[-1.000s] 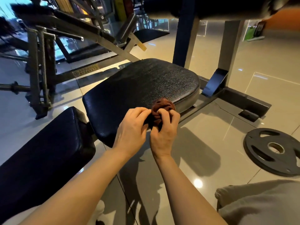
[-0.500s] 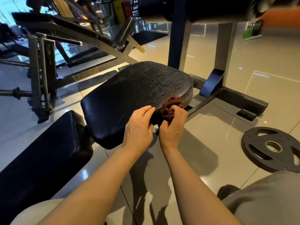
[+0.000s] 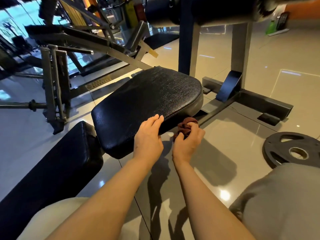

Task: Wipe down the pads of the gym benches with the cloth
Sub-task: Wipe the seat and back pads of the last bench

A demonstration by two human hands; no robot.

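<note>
Glossy beige tiled floor (image 3: 225, 153) with bright light reflections; black weight plate (image 3: 292, 149) lying flat on the floor at right, partly hidden by a grey-clad knee (image 3: 277, 205); dark steel frame base (image 3: 263, 103) with a blue angled bracket (image 3: 228, 87) between two uprights, one blue (image 3: 186, 49), one grey (image 3: 239, 49); grey plate-loaded machine (image 3: 55, 84) at left, horizontal bar (image 3: 22, 105) projecting from it; yellow stack (image 3: 75, 14) and blurred equipment behind; bright window (image 3: 13, 26) at far left; green item (image 3: 271, 26) against the far wall
</note>
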